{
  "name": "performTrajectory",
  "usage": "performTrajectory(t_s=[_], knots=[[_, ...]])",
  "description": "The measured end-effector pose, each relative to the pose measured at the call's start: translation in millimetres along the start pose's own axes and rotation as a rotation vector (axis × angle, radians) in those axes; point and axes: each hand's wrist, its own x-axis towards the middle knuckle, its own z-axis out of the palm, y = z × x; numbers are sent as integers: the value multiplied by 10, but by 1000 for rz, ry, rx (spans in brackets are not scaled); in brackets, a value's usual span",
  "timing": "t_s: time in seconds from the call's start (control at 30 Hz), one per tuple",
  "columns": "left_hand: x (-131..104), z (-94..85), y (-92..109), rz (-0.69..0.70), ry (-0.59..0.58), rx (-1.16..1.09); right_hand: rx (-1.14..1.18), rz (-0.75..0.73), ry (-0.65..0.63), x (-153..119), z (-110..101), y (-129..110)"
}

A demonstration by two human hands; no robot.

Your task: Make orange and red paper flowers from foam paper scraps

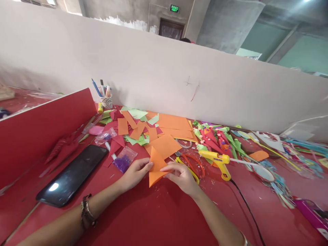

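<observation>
Between my two hands is a folded piece of orange paper (156,164), raised just over the red table. My left hand (137,173) pinches its left edge between thumb and fingers. On the opposite side, my right hand (180,176) grips the right edge, where one layer curls over. Right behind it lies a flat orange sheet (165,147). Scissors with orange handles (196,162) rest beyond my right hand, partly covered by it. A small bag of purple bits (122,163) is close to my left hand.
A yellow glue gun (217,160) with a black cord lies at right. A black phone (73,176) lies at left. Paper scraps (130,124), orange sheets (174,124) and red-green paper cones (212,138) line the back, near a pen cup (106,101) and white partition (153,68).
</observation>
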Motion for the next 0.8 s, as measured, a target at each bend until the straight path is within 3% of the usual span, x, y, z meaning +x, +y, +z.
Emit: performTrajectory(t_s=[0.2,0.4,0.53,0.67,0.8], knots=[[-37,27,35,15,-19,-46,-7,-22,1,-10,-9,26],[-27,-1,-4,-23,197,75,113,-60,151,-35,19,9],[-17,5,-18,3,245,38,-116,-97,247,-61,79,-26],[-38,37,11,-6,218,23,-388,-153,257,-88,149,-92],[-63,60,33,-31,143,102,-447,-170,303,-95,184,-120]])
